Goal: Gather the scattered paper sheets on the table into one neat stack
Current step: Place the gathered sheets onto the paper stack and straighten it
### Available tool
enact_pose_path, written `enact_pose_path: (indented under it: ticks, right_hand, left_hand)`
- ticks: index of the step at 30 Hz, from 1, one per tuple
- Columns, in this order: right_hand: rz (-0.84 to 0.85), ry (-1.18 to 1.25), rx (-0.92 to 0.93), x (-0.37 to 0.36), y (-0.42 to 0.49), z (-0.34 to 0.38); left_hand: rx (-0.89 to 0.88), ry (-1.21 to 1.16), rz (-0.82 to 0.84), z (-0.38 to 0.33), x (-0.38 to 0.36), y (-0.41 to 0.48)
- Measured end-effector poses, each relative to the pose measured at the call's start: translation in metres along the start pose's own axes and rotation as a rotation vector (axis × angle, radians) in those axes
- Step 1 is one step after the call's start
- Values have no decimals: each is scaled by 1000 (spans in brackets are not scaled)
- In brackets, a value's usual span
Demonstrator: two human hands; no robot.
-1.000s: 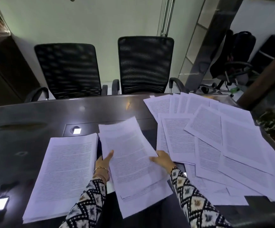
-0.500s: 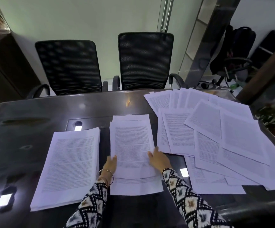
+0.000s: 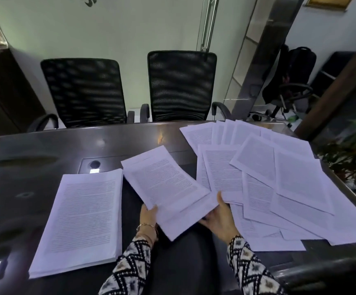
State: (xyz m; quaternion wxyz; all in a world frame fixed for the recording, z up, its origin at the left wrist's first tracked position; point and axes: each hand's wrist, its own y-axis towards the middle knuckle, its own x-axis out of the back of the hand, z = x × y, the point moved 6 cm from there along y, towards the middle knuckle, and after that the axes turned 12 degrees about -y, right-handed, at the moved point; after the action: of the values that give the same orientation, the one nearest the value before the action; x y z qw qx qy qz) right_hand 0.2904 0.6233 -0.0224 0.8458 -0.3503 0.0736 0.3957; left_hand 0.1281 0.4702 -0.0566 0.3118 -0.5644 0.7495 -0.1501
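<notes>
A small bundle of printed sheets [image 3: 168,188] is tilted with its top toward the left, in the middle of the dark table [image 3: 45,150]. My left hand [image 3: 148,216] holds its lower left edge. My right hand [image 3: 220,218] holds its lower right edge from below, thumb up along the side. To the left lies a thick neat stack of sheets [image 3: 83,218]. On the right, several loose printed sheets [image 3: 268,177] lie overlapping and fanned out across the table.
Two black mesh chairs [image 3: 181,86] [image 3: 83,92] stand at the table's far side. A cable port [image 3: 94,166] is set into the tabletop behind the neat stack. A plant [image 3: 355,158] is beyond the right edge. Another chair with a bag [image 3: 289,81] is at back right.
The bundle, which lay squared and upright on the table half a second ago, is now lifted and turned with its top to the left. Both hands moved to its lower corners.
</notes>
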Motion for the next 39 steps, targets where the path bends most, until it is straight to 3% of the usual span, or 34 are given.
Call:
enact_pose_path:
  ticks: [3,7,15,18,21,25,30,32,36,39]
  right_hand:
    - [-37,5,-53,-1,-7,-23]
    - [-162,-163,-21,27,-6,-30]
    - [-101,-347,-198,87,-31,-8]
    - [-115,-430,-256,99,-38,-4]
    - [-258,-340,-222,110,-30,-6]
    - [-388,-244,-143,120,-14,-4]
    - [-303,-433,-118,86,-4,-4]
    - [-277,-457,-129,82,-1,-4]
    - [-410,-556,-78,89,5,0]
    - [-348,-722,-42,68,17,3]
  left_hand:
    - [234,-129,147,37,-23,-26]
    - [427,127,266,56,-21,-52]
    - [213,-163,151,-28,34,24]
    - [282,26,195,-31,49,41]
    - [255,341,146,-26,63,61]
    - [301,408,191,-26,48,37]
    - [338,656,303,-9,33,37]
    - [291,703,295,-14,30,38]
    - [91,838,330,-23,25,43]
    - [57,973,385,-17,18,41]
